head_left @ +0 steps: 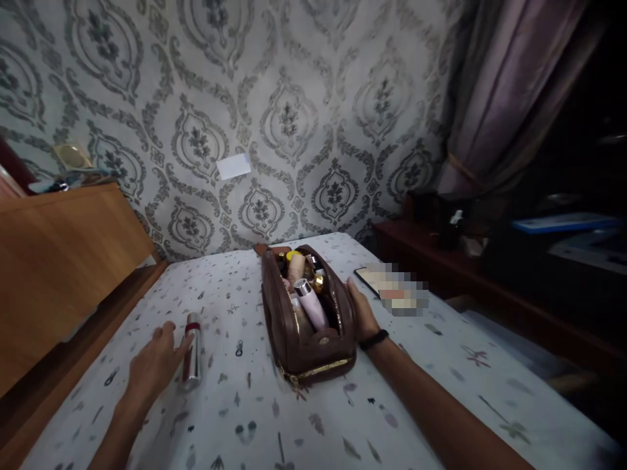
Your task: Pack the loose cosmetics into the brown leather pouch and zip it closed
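Observation:
A brown makeup bag (313, 349) with gold zips lies unzipped on the patterned white bedsheet. Inside it are a pale pink bottle with a silver cap (312, 305), a beige tube (296, 270), a yellow lid and other small cosmetics. My right hand (361, 312), a black band at its wrist, holds the bag's right side; some of its fingers are hidden. To the left, a shiny silver bottle with a red band (192, 352) rests on the sheet. My left hand (155, 358) is beside it, fingers loosely bent and apart, thumb touching or very near the bottle.
A flat, blurred-out object, possibly a phone (389, 287), lies right of the bag. A wooden headboard or cabinet (73, 254) borders the left. Patterned wallpaper with a white switch plate (234, 166) is behind. On the right are a dark red ledge (416, 261) and a tied curtain (509, 98).

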The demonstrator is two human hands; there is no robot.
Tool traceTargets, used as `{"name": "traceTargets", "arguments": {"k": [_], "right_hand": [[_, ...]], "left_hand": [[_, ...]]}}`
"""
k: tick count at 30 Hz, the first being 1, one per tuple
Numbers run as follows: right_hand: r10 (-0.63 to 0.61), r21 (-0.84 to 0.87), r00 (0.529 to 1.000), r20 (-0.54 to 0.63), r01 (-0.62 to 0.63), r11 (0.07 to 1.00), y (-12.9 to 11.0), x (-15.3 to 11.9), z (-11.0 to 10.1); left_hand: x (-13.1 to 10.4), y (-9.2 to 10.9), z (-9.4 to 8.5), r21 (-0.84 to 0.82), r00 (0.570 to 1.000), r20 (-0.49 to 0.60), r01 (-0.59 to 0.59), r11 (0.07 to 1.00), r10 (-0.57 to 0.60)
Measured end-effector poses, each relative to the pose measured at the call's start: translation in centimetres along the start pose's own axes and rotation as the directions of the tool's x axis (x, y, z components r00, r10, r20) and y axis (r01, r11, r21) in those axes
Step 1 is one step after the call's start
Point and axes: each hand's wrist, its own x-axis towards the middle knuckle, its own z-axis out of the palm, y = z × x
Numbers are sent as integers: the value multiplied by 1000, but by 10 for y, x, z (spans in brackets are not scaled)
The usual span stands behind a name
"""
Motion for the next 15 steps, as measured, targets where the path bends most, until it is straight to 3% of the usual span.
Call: {"name": "traceTargets", "arguments": {"k": [4,9,15], "right_hand": [[2,33,999,-34,-1,999,-4,-3,2],[-33,37,998,-49,35,999,-1,0,-1],[-55,20,998,-39,56,998,3,5,-3]], "left_hand": [[14,-10,14,-189,985,164,76,979,-45],[24,-3,20,-385,977,210,53,921,32],[22,6,14,-601,964,266,163,783,4]]}}
